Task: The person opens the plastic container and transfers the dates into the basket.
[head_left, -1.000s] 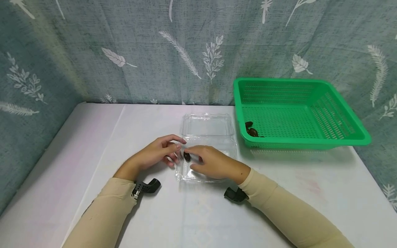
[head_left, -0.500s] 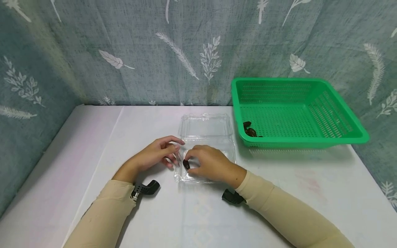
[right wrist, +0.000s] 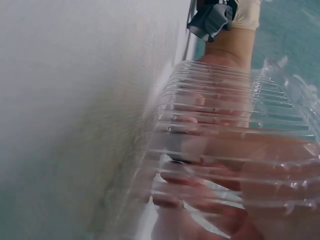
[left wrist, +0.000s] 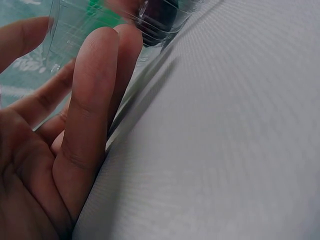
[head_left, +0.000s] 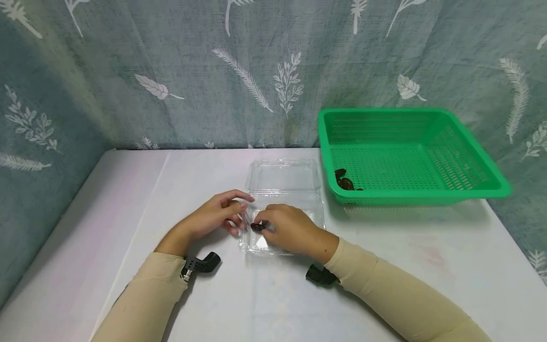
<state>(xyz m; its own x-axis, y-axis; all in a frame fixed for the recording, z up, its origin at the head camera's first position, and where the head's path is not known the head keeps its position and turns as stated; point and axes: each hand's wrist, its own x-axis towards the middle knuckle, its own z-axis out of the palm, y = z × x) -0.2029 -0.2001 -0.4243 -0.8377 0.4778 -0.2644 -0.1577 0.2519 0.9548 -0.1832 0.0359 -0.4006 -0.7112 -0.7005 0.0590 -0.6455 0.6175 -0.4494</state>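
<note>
A clear plastic clamshell box (head_left: 284, 176) lies with its lid folded back on the white table. Inside its tray, near the left wall, is a dark brown, glossy oval piece (head_left: 258, 227) resembling a date. The right hand (head_left: 295, 230) reaches into the tray and pinches this piece between thumb and fingers. At the tray's left side, the left hand (head_left: 218, 213) has relaxed, spread fingers with fingertips right at the wall. The left wrist view shows the dark piece (left wrist: 157, 19) through the clear plastic, while the right wrist view looks through the ribbed wall (right wrist: 225, 120).
A green perforated basket (head_left: 410, 194) stands to the right of the box, with several similar dark pieces (head_left: 346, 183) in its near left corner. Behind the white table (head_left: 205, 304) hangs a grey-green curtain (head_left: 192, 118) with white leaf prints.
The right fingers have closed in on the dark oval piece, which has shifted slightly toward the front and turned from lengthwise to crosswise. The left hand has stayed at the box's left side.
</note>
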